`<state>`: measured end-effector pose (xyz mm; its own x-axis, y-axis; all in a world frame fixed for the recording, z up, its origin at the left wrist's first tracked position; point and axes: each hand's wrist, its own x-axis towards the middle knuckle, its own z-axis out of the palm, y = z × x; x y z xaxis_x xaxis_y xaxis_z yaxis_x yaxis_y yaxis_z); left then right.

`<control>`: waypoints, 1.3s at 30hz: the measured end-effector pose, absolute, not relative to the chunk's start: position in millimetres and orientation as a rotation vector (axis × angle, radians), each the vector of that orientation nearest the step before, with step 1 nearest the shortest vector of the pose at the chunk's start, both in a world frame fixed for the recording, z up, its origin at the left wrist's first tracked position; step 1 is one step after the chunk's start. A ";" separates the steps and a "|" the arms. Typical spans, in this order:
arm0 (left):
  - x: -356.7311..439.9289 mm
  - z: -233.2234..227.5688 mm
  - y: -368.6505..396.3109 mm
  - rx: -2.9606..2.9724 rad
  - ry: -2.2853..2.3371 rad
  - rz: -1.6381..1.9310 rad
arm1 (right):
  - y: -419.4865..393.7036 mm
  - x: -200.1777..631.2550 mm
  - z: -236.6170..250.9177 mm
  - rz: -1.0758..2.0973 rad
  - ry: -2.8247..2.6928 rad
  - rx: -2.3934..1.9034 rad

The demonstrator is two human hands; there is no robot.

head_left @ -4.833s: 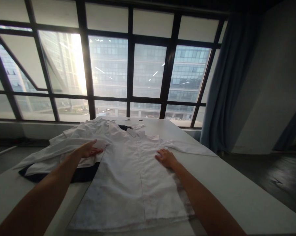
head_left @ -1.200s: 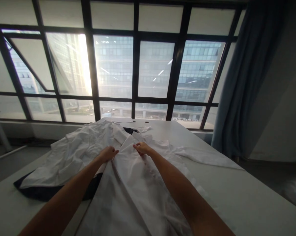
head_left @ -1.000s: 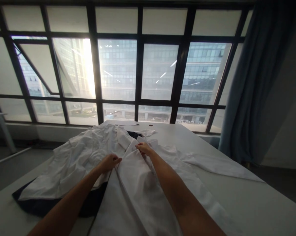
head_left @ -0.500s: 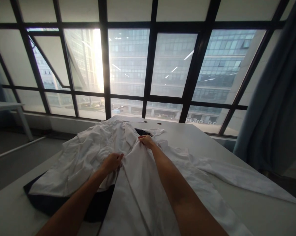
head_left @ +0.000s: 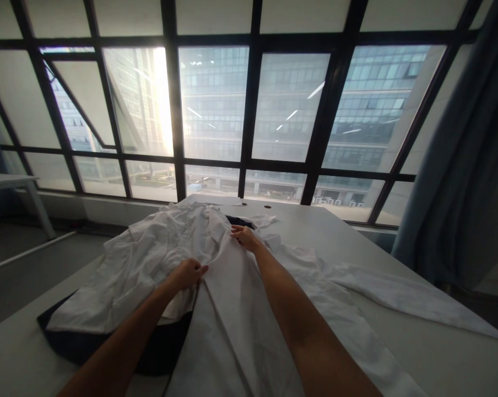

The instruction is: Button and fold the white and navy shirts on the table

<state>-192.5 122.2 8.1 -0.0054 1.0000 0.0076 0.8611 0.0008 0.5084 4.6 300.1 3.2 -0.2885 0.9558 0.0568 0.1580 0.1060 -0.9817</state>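
A white long-sleeved shirt [head_left: 232, 325] lies on the white table [head_left: 447, 364], bunched into folds along its middle. My left hand [head_left: 189, 274] pinches a ridge of its fabric at the left of the body. Near the collar, my right hand [head_left: 244, 237] grips the cloth farther up. One sleeve [head_left: 401, 298] trails out across the table to the right. Another white garment [head_left: 137, 264] is heaped at the left, over a dark garment [head_left: 108, 353].
A large window [head_left: 249, 105] with dark frames stands just beyond the table's far edge. A blue-grey curtain [head_left: 464, 182] hangs at the right. Another table [head_left: 9, 182] shows at the far left, with dark floor [head_left: 21, 275] beside it.
The shirt lay flat under my open palms; both hands have since gathered its middle into a ridge. In the last half second the hands barely moved.
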 end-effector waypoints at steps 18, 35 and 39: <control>-188.4 9.8 121.5 1.923 1.868 0.633 | 301.1 -1.5 -13.6 0.879 -1.854 -1.433; -193.1 -11.4 119.1 2.174 1.636 0.634 | 95.5 131.7 52.9 1.156 -2.586 -2.097; -186.3 -15.0 104.5 2.231 1.838 0.659 | 42.4 171.1 42.6 1.323 -2.678 -2.166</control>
